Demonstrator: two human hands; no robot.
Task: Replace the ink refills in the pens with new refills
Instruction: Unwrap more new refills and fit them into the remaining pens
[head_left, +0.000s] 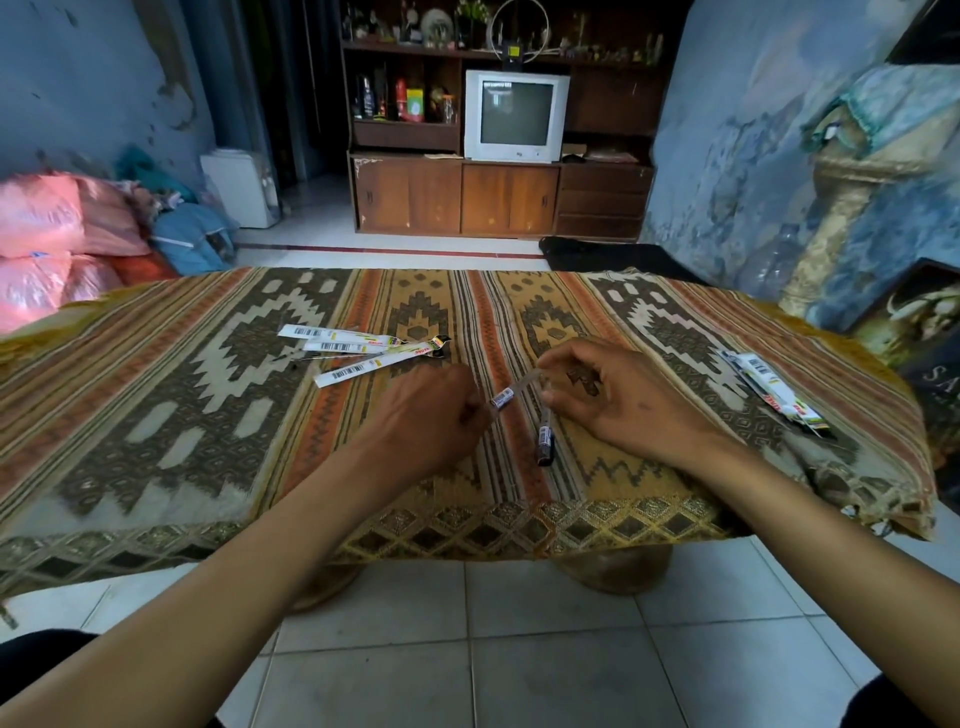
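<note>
A clear pen barrel with a small label slants between my two hands above the patterned cloth. My left hand grips its lower end, and my right hand pinches its upper end. A second pen with a dark tip lies on the cloth just below my right hand's fingers. Several white refill packets with barcodes lie to the left, with thin dark refills beside them. More refill packets are piled at the right.
The cloth-covered low table's near edge sits above a tiled floor. Pink bags are stacked at far left. A cabinet with a television stands at the back. Framed pictures lean at the right.
</note>
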